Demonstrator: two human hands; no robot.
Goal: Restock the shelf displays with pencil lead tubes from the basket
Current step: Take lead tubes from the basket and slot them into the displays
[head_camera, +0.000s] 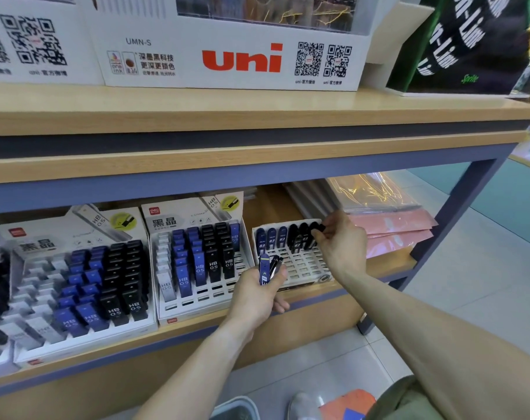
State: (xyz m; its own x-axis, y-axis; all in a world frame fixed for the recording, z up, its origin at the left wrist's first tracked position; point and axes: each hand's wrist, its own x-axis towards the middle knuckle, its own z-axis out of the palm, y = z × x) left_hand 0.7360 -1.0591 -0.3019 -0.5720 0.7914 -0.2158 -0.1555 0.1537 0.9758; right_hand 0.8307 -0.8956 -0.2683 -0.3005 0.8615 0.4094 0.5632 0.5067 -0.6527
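Observation:
A white slotted display tray point(300, 266) sits on the lower shelf, its back row holding blue and black lead tubes point(272, 237). My right hand point(339, 241) pinches a black lead tube point(317, 228) at the right end of that back row. My left hand point(257, 294) hovers in front of the tray and grips a small bunch of tubes point(267, 268), one blue and at least one black. The rest of the tray's slots are bare.
Two fuller display trays point(197, 256) point(84, 286) of HB 0.5 tubes stand to the left. Pink and clear plastic packets point(388, 228) lie at the right of the shelf. A wooden upper shelf point(257, 116) carries a uni box. A grey basket rim point(236, 407) shows on the floor.

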